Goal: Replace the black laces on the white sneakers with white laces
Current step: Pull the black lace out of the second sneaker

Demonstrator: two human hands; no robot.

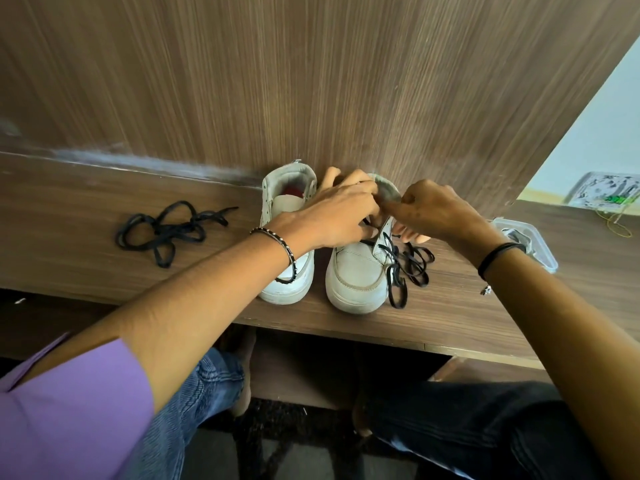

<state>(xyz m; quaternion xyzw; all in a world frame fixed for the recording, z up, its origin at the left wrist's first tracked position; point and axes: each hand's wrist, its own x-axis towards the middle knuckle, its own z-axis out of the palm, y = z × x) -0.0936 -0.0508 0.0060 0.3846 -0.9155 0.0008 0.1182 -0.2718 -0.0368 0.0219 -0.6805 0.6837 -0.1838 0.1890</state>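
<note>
Two white sneakers stand side by side on a wooden shelf, toes toward me. The left sneaker (289, 237) has no lace in it. The right sneaker (356, 275) still carries a black lace (405, 265), loosened and spilling over its right side. My left hand (332, 216) reaches across and grips the right sneaker at its tongue and upper eyelets. My right hand (433, 213) holds the same sneaker's collar and side, fingers curled round it. A removed black lace (173, 230) lies in a loose tangle on the shelf to the left.
The wooden shelf (86, 258) backs onto a wood-grain wall. A clear plastic container (533, 244) sits at the right behind my wrist. Farther right lie a patterned object (606, 192) and a thin yellow cord (620, 223). My knees are below the shelf edge.
</note>
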